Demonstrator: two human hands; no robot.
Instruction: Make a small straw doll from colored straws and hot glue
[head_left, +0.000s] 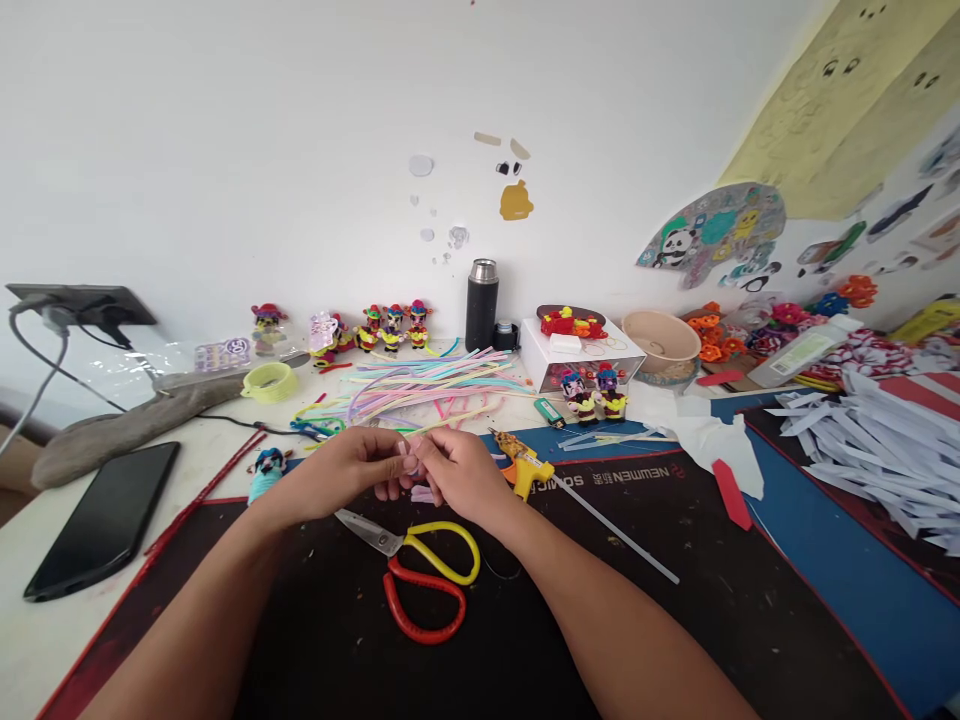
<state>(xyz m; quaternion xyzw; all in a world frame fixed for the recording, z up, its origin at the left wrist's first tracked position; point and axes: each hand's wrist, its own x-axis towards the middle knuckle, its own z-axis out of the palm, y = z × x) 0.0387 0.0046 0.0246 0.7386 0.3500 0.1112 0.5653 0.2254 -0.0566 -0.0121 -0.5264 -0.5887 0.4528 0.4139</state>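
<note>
My left hand (375, 465) and my right hand (451, 470) meet above the dark mat, fingertips pinched together. Between them is a short pale pink pipe cleaner (403, 449), mostly covered by the fingers. Just below the hands, a few lilac pipe cleaner pieces (422, 495) lie on the mat. Scissors (397, 545) with one yellow and one red handle rest nearer to me, under my left wrist. A yellow glue gun (531, 470) with a long glue stick (619, 530) lies right of my right hand. A small turquoise doll (267, 478) is beside my left wrist.
Pastel pipe cleaners (435, 385) spread behind the hands. A black thermos (481, 310) and a white box (525, 355) stand at the wall. Several small dolls (394, 328) line the back. Left lies a phone (105, 520); right, a pile of paper strips (885, 460).
</note>
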